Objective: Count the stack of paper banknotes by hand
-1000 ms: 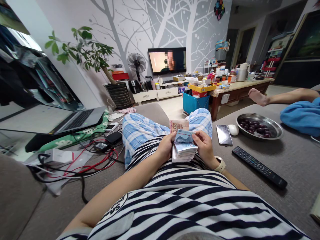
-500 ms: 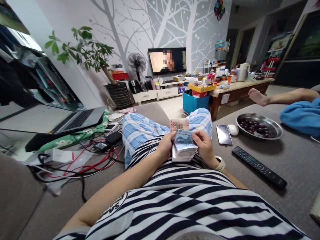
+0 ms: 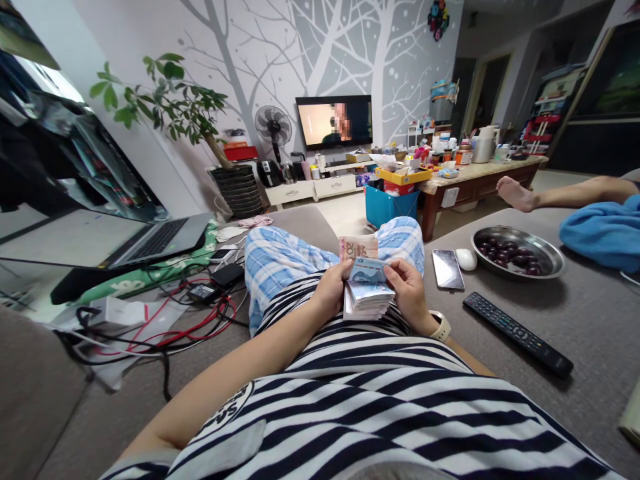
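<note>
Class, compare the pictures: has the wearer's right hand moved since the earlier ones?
No, not noticeably in any direction: judged against the wooden table, the right hand keeps the same place, gripping the banknotes.

A thick wad of blue-topped, pale-edged paper banknotes (image 3: 367,305) sits bent between two hands, its layered edges spread unevenly towards six o'clock. Above its fold, a blue rectangular paper banknote (image 3: 369,269) stands raised towards twelve o'clock, the left hand (image 3: 333,290) at its nine o'clock edge and the right hand (image 3: 407,293) at three. Beyond it, a brownish-pink rectangular paper banknote (image 3: 357,249) juts out at twelve o'clock, a large printed "20" turned sideways, its lower part hidden.
</note>
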The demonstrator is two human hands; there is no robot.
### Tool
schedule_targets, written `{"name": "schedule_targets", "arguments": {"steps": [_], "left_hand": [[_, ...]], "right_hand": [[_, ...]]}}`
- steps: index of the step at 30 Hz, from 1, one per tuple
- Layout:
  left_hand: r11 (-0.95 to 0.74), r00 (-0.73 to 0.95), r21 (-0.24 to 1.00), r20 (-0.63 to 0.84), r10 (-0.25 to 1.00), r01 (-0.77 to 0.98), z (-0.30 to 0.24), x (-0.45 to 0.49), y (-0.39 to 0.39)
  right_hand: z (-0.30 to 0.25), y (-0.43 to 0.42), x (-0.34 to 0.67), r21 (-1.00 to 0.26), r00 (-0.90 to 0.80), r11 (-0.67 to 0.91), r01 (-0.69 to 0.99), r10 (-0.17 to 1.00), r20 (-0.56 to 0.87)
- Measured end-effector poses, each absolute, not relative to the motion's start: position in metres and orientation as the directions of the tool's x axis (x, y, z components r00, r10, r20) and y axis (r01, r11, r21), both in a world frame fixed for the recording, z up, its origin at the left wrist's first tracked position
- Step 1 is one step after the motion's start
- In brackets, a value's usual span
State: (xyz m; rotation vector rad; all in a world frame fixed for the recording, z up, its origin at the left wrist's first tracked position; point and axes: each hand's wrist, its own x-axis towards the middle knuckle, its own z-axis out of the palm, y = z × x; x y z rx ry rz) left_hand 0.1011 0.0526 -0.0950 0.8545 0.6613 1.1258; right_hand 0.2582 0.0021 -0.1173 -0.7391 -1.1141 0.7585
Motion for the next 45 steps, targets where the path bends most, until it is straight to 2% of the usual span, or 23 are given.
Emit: {"name": "schedule_targets", "arguments": {"steps": [3, 10, 24, 45], "left_hand": [[0.193, 0.35, 0.866, -0.023, 0.936, -0.461, -0.094, 0.101, 0.054], [0.186, 0.329, 0.88, -0.036, 0.943, -0.437, -0.09, 0.102, 0.052], [0.177, 0.365, 0.871, 0.004, 0.931, -0.458, -0.1, 0.098, 0.057], [0.143, 0.322, 0.878, 0.013, 0.947, -0.457, -0.099, 0.101, 0.053]], "right_hand": [[-0.117, 0.002, 0.258, -0.826, 0.264, 0.543, -0.152, 0.827, 0.496], [-0.119, 0.004, 0.258, -0.829, 0.259, 0.539, -0.148, 0.83, 0.493], [-0.118, 0.003, 0.258, -0.831, 0.258, 0.54, -0.135, 0.829, 0.496], [-0.115, 0.001, 0.258, -0.835, 0.261, 0.539, -0.108, 0.826, 0.5]]}}
